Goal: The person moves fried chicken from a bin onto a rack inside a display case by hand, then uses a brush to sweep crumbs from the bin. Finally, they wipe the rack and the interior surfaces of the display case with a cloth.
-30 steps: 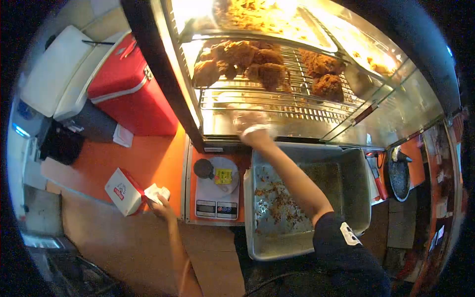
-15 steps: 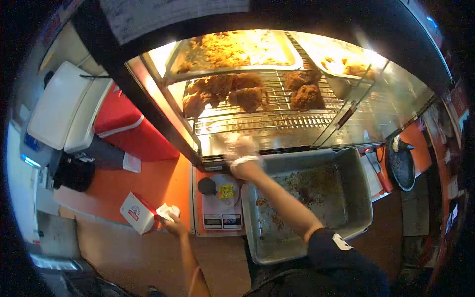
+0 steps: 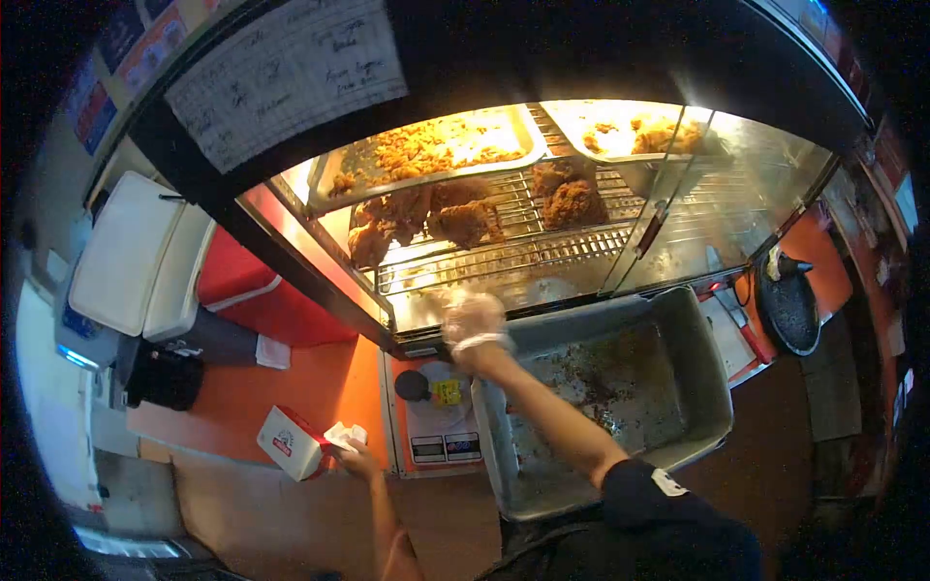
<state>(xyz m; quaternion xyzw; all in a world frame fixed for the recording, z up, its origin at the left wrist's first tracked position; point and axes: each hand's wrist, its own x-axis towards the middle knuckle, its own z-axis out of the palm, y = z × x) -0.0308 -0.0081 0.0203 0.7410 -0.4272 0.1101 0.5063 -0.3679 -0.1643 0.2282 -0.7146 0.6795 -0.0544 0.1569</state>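
My left hand is closed on a crumpled white paper, beside a small white and red box on the orange counter. My right hand, in a clear plastic glove, is at the front sill of the lit food warmer. Blur and the glove hide whether its fingers hold anything. Behind that hand, pieces of fried chicken lie on the wire rack. Below my right forearm is a deep grey tub with brown crumbs in its bottom.
A digital scale with a dark round object stands left of the tub. Trays of fried food fill the warmer's upper level. A glass door covers the right side. A red cooler, a knife and a black pan flank the area.
The view has tilted and shifted, showing more of the paper sheet on the warmer's top. My right hand stays by the warmer's opening; my left hand still holds the paper beside the box.
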